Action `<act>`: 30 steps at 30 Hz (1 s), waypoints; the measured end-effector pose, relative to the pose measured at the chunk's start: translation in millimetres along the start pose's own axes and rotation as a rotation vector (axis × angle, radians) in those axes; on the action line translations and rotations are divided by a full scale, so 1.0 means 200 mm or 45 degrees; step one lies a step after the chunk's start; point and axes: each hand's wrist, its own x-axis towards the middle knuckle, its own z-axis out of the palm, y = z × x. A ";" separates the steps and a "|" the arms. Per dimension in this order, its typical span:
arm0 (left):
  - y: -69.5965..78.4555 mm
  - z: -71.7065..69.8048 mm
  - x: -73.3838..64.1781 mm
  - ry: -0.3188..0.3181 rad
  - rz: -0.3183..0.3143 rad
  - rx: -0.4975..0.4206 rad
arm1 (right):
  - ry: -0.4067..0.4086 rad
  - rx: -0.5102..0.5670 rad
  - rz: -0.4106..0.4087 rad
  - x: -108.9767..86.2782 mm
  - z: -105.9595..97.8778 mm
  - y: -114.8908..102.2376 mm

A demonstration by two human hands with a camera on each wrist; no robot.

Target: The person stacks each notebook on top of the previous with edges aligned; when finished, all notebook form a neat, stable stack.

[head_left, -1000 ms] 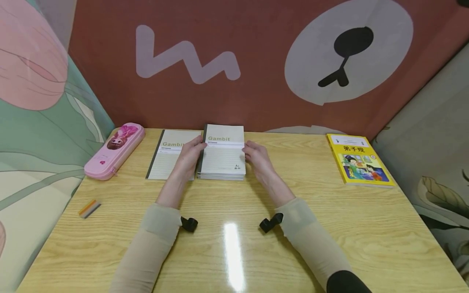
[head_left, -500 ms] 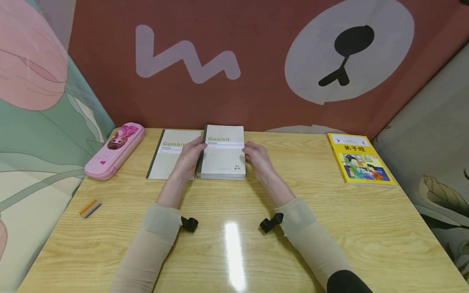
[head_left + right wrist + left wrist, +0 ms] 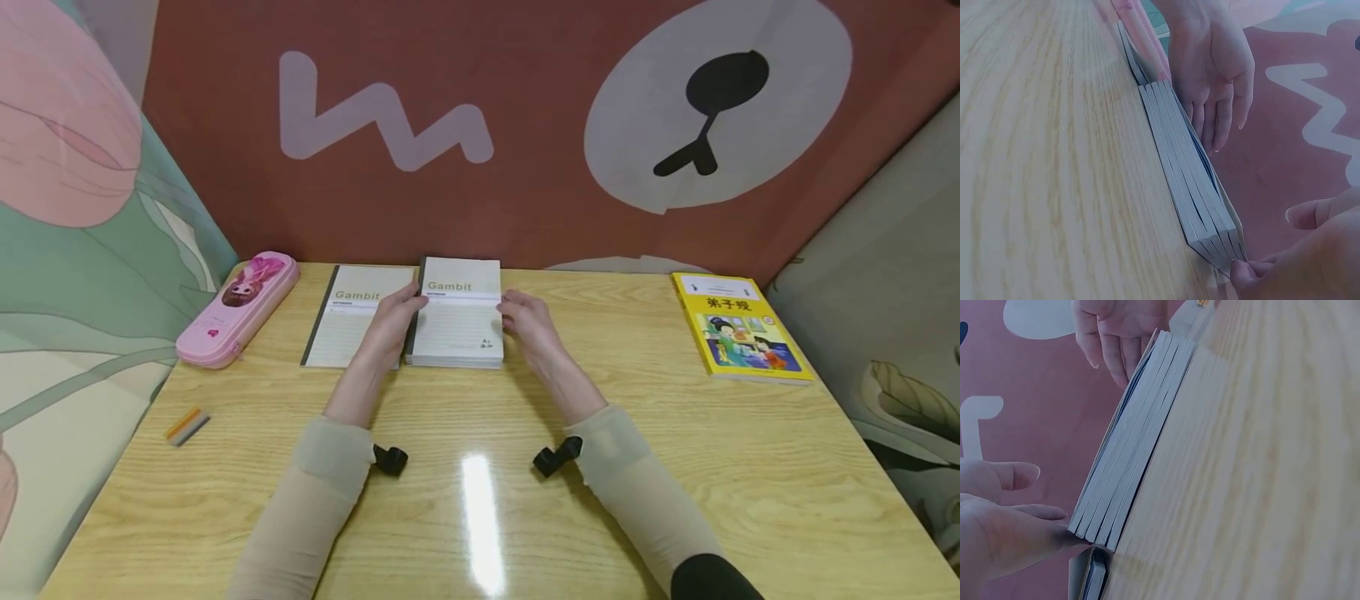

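A neat stack of several Gambit notebooks (image 3: 457, 325) lies flat on the table between both hands. On its left side, along the dark spine, my left hand (image 3: 386, 325) rests with fairly straight fingers, reaching over a single Gambit notebook (image 3: 341, 325). Fingers of my right hand (image 3: 531, 325) touch the stack's right edge. Page edges of the stack (image 3: 1135, 444) face the left wrist view, where the right hand (image 3: 1124, 337) appears at the far end with extended fingers. In the right wrist view the left hand (image 3: 1213, 81) also has long, straight fingers.
A pink pencil case (image 3: 236, 308) sits at the table's back left. Nearer the left edge lie small orange and grey sticks (image 3: 186, 427). A yellow picture book (image 3: 742, 329) lies at the back right. Behind the wooden table (image 3: 480, 433) rises a painted wall (image 3: 525, 208).
Both hands stay at the sides of the notebook stack. The stack's top edges look very slightly lower; otherwise only a small shift of the head view shows.
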 end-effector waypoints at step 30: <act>0.09 -0.11 -0.04 0.105 0.090 -0.205 | -0.029 -0.115 -0.187 -0.06 0.05 -0.09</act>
